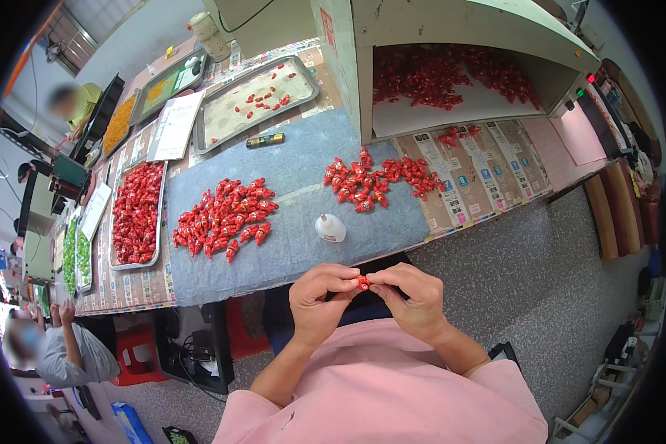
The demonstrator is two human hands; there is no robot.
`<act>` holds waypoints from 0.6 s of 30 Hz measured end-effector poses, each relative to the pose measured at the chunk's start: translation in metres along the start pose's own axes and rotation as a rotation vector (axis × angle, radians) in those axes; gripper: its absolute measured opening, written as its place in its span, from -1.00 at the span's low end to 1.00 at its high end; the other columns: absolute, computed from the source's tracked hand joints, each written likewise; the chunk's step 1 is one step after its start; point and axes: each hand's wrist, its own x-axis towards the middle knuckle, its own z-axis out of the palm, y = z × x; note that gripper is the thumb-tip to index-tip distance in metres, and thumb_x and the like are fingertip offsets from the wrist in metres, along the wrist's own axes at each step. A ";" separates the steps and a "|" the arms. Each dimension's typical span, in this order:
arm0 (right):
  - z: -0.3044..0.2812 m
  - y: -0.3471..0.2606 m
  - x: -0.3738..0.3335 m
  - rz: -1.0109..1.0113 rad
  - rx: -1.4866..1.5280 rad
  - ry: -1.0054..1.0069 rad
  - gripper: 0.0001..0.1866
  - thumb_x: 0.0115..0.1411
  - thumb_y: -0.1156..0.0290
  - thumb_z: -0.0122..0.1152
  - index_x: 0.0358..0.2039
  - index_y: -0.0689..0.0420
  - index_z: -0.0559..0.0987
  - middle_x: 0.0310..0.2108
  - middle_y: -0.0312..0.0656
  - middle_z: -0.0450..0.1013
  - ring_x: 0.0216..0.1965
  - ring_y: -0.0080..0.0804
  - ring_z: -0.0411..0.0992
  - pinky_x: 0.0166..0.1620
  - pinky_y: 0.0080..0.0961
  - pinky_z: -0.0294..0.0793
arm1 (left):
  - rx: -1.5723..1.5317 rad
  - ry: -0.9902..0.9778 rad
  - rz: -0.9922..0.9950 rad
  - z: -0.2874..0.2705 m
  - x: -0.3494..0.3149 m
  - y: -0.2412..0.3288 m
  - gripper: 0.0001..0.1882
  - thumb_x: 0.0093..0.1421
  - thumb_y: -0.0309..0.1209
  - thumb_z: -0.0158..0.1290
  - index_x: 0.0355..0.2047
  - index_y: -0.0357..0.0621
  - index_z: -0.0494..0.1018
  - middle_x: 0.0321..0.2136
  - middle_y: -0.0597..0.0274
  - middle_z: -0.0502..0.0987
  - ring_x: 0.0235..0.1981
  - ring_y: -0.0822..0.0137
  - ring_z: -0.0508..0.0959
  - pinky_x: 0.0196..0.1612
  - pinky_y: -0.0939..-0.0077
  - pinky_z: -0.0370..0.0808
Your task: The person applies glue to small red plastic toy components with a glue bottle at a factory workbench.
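A small red plastic figure [363, 283] is pinched between the fingertips of my left hand [320, 302] and my right hand [413, 297], just off the table's near edge. Both hands are closed on it, thumbs and forefingers meeting around it. Beyond them on the blue cloth [296, 214] stands a white squeeze bottle [331, 228] with a thin tip. A pile of red figures [226, 216] lies to the left on the cloth. Another group of red pieces [359, 180] is heaped to the right, spreading onto the patterned table cover.
A metal tray full of red pieces [137, 214] sits at the left. Behind the cloth are a tray with scattered red parts [255, 100] and a dark cylinder [265, 140]. A box-like cabinet [344, 74] holds more red pieces. Other people [78, 355] work at the left.
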 end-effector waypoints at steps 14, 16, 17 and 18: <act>0.004 0.005 -0.007 -0.029 0.051 0.029 -0.79 0.03 0.67 0.37 -0.30 0.20 0.61 -0.37 -0.13 0.58 -0.36 -0.33 0.55 -0.30 -0.51 0.53 | -0.088 -0.041 0.002 -0.001 -0.001 0.004 -0.77 -0.02 -0.76 0.25 -0.35 -0.22 0.61 -0.22 0.10 0.59 -0.17 0.30 0.60 -0.13 0.51 0.56; 0.005 0.007 -0.008 -0.026 0.081 0.075 -0.78 0.03 0.66 0.38 -0.30 0.19 0.60 -0.35 -0.14 0.58 -0.33 -0.33 0.55 -0.27 -0.50 0.53 | -0.184 -0.047 -0.046 -0.001 -0.002 0.006 -0.76 0.02 -0.77 0.22 -0.32 -0.22 0.62 -0.18 0.09 0.57 -0.14 0.30 0.59 -0.11 0.50 0.56; 0.005 0.006 -0.008 -0.026 0.081 0.076 -0.78 0.03 0.66 0.38 -0.30 0.19 0.60 -0.35 -0.14 0.58 -0.33 -0.33 0.55 -0.27 -0.50 0.53 | -0.248 -0.076 -0.094 -0.004 -0.003 0.005 -0.76 0.05 -0.77 0.20 -0.29 -0.23 0.61 -0.16 0.09 0.55 -0.12 0.29 0.58 -0.08 0.49 0.56; 0.004 0.004 -0.007 -0.001 0.114 0.071 -0.78 0.02 0.67 0.38 -0.30 0.19 0.60 -0.34 -0.15 0.57 -0.31 -0.34 0.55 -0.25 -0.50 0.52 | -0.311 -0.107 -0.143 -0.006 -0.003 0.005 -0.76 0.07 -0.76 0.18 -0.27 -0.23 0.61 -0.14 0.08 0.54 -0.10 0.29 0.57 -0.05 0.48 0.55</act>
